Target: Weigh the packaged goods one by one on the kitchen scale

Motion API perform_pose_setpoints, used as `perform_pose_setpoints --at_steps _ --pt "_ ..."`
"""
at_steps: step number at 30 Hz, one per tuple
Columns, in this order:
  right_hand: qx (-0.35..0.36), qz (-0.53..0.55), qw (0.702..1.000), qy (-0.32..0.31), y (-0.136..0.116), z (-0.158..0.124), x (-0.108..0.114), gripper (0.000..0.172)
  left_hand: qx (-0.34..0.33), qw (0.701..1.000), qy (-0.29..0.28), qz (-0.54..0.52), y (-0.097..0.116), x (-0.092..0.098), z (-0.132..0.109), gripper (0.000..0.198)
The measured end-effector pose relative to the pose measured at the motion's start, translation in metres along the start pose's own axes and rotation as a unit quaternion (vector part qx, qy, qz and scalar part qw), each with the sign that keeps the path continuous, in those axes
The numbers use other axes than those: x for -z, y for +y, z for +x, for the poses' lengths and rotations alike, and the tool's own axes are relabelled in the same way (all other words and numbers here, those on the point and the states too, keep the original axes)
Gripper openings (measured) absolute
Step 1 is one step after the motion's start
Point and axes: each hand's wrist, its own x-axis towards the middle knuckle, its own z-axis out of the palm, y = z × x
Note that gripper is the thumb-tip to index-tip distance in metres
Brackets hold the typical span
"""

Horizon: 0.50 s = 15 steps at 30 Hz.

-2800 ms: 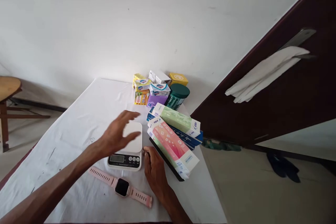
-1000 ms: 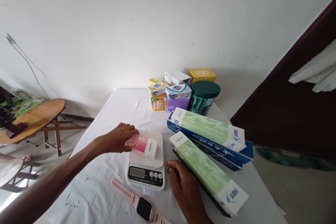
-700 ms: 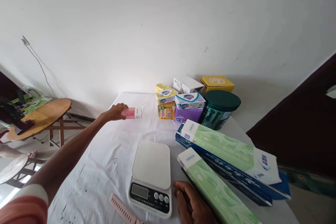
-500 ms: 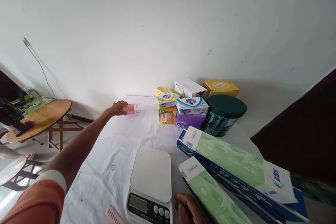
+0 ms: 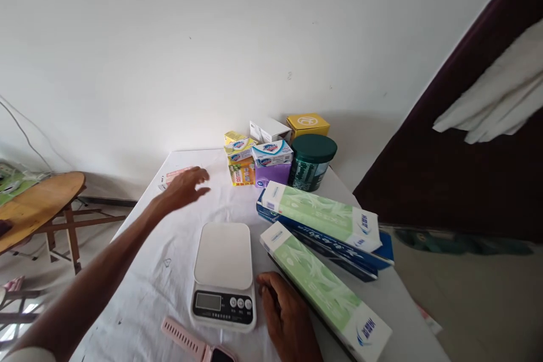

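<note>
My left hand (image 5: 186, 188) hovers over the far left of the white-covered table, fingers apart and holding nothing. Partly behind it lies a pink and white box (image 5: 173, 176). My right hand (image 5: 285, 311) rests on the table with curled fingers, between a white kitchen scale (image 5: 223, 255) and a long green and white box (image 5: 324, 288); whether anything is in it is hidden. The scale's plate is bare and its display looks blank. A pink watch (image 5: 184, 339) lies in front of the scale.
Soap boxes (image 5: 272, 153), a purple box (image 5: 271, 174), a yellow box (image 5: 309, 123) and a green-lidded tub (image 5: 313, 161) stand by the wall. Another green-white box (image 5: 318, 212) lies on blue boxes (image 5: 384, 251). A wooden table (image 5: 46, 203) stands at the left.
My left hand has let go of the pink and white box and moved right of it, fingers spread. The box now lies at the table's far left. The view has shifted, showing more at the right.
</note>
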Motion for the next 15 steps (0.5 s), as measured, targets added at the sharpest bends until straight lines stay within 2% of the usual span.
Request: perform_pose_setpoints --at_steps 2,4,5,7,10,15 --pt "0.011 -0.003 1.000 0.001 -0.002 0.001 0.001 0.023 -0.093 0.995 -0.007 -0.038 0.056 0.000 -0.016 0.017" --pt "0.021 -0.014 1.000 0.005 0.000 0.001 0.000 0.025 -0.178 0.982 -0.022 -0.057 0.109 -0.007 -0.028 0.032" --pt "0.028 -0.026 0.999 0.011 0.002 0.000 -0.001 0.026 -0.246 0.967 -0.029 -0.056 0.132 -0.012 -0.033 0.043" --pt "0.049 -0.066 0.996 0.033 0.008 -0.003 -0.003 0.029 -0.323 0.946 -0.022 -0.031 0.166 -0.021 -0.036 0.051" --pt "0.086 -0.130 0.985 0.068 0.020 -0.006 -0.008 0.041 -0.360 0.932 -0.024 0.013 0.191 -0.031 -0.031 0.050" --pt "0.126 -0.136 0.978 0.093 0.033 -0.007 -0.016 0.047 -0.354 0.931 -0.048 0.082 0.201 -0.037 -0.017 0.030"
